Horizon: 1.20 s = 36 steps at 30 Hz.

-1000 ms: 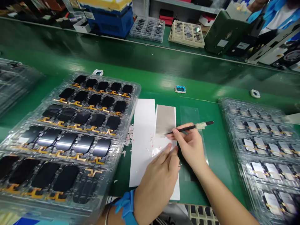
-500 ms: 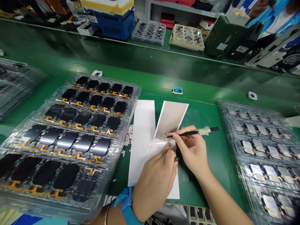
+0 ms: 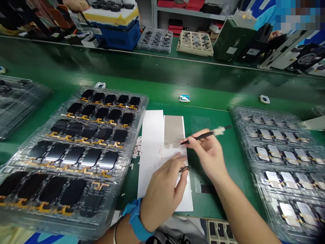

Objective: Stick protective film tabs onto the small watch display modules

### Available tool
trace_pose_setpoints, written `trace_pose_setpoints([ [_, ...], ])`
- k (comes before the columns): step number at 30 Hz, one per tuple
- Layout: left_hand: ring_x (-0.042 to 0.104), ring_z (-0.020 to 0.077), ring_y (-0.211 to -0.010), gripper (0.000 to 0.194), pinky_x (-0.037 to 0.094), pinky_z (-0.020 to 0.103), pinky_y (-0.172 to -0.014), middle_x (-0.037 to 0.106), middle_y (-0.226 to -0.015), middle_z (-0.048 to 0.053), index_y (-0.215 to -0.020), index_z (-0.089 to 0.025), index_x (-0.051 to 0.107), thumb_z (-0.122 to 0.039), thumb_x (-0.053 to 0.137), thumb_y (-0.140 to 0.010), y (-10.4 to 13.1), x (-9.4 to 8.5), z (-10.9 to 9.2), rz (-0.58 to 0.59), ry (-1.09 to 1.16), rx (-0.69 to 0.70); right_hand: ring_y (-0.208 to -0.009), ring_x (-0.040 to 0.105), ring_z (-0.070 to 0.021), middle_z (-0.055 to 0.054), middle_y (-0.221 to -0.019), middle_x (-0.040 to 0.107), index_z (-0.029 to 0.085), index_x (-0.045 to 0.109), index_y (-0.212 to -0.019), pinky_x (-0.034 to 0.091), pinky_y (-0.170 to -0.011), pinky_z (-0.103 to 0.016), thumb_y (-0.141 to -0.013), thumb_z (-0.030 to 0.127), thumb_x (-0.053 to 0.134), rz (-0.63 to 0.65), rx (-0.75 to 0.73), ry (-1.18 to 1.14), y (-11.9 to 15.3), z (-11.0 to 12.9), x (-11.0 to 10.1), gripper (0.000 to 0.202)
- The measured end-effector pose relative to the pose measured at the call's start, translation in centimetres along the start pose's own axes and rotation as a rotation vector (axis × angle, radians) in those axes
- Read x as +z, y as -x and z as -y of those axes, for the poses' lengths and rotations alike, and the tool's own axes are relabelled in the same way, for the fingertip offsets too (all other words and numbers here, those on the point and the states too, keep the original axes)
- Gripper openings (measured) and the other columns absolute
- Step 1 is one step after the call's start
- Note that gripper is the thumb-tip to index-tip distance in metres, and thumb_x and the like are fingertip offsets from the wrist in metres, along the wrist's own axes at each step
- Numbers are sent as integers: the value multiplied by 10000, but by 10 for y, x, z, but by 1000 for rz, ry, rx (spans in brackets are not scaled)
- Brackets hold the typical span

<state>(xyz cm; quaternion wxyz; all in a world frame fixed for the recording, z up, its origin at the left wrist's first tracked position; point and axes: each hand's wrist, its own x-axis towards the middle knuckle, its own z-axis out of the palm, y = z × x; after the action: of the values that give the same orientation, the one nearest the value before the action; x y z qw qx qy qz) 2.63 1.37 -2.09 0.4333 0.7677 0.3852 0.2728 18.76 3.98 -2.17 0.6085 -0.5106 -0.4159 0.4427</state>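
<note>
My left hand point(image 3: 166, 188), with a blue band at the wrist, rests on the white sheet point(image 3: 151, 142). A small dark tool point(image 3: 184, 168) is pinched between its thumb and fingers. My right hand point(image 3: 209, 154) grips a thin black tool point(image 3: 204, 135) with pale tape near its rear end. The tool's tip points left, at the right part of the grey-brown sheet point(image 3: 173, 130), near its lower edge. That sheet lies flat on the white one. Small pale and red bits point(image 3: 160, 150) are scattered on the white sheet.
Clear trays of black screens point(image 3: 73, 156) stand left, and stacked trays of silvery parts point(image 3: 284, 152) right. A small blue-faced part point(image 3: 184, 98) lies behind the sheets. A raised shelf at the back holds a blue box point(image 3: 114, 35) and a green case point(image 3: 232, 40).
The grey-brown sheet, raised at a slant before, now lies flat. My left hand's fingers have moved slightly down and left. The camera view has shifted a little.
</note>
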Motion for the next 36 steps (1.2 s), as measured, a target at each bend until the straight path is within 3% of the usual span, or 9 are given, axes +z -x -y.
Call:
trace_pose_setpoints([
  [2,649,227,-1103,87,517,364,-905,702,-1092,74,-1072,-231,514,-242,439,-1030,1,-4,-2,-106,200,-71,-791,746,-142,7,-824,700,217,587,-863,625,-722,-249,-861,255,735,-75,-86,-55,6,15,-4,153],
  [4,679,164,-870,75,527,287,-779,712,-928,32,-1056,-238,493,-293,445,-1041,1,-9,-5,-150,446,-182,-781,746,-147,11,-868,668,215,616,-861,632,-700,-249,-853,213,739,-114,-140,-78,17,28,-4,123],
  [7,549,89,-559,118,451,207,-568,659,-760,-19,-1047,-233,452,-351,436,-1047,1,-14,-10,-133,765,-285,-791,761,-178,21,-802,624,220,614,-879,641,-714,-269,-874,179,709,-140,-148,-59,38,34,5,104],
  [9,433,62,-488,137,369,187,-510,608,-709,-42,-1034,-230,444,-364,421,-1050,1,-16,-12,-123,875,-316,-788,765,-177,27,-787,610,221,600,-890,637,-716,-257,-887,158,688,-184,-157,-57,50,31,14,109],
  [13,391,78,-560,171,328,200,-548,576,-727,-31,-1072,-229,453,-387,392,-1056,2,-15,-10,-122,940,-321,-790,761,-173,32,-789,604,235,577,-897,632,-675,-250,-899,134,657,-253,-175,-90,60,20,29,130],
  [18,385,98,-607,176,344,221,-584,564,-750,-22,-1088,-233,452,-396,394,-1056,2,-11,-6,-105,958,-285,-779,751,-171,24,-793,610,250,568,-897,632,-650,-257,-893,148,664,-298,-157,-71,61,12,32,139],
  [30,541,103,-755,142,411,176,-607,544,-802,-15,-1019,-245,449,-380,420,-1054,2,-8,-9,-138,963,-303,-807,762,-201,19,-793,603,258,544,-901,645,-645,-276,-909,188,653,-285,-105,-45,61,9,32,130],
  [36,546,99,-691,173,442,187,-613,565,-750,-23,-1005,-241,444,-410,458,-1036,2,-7,-9,-180,926,-337,-794,758,-191,15,-804,591,260,541,-903,650,-625,-267,-911,191,643,-274,-104,-35,62,9,32,124],
])
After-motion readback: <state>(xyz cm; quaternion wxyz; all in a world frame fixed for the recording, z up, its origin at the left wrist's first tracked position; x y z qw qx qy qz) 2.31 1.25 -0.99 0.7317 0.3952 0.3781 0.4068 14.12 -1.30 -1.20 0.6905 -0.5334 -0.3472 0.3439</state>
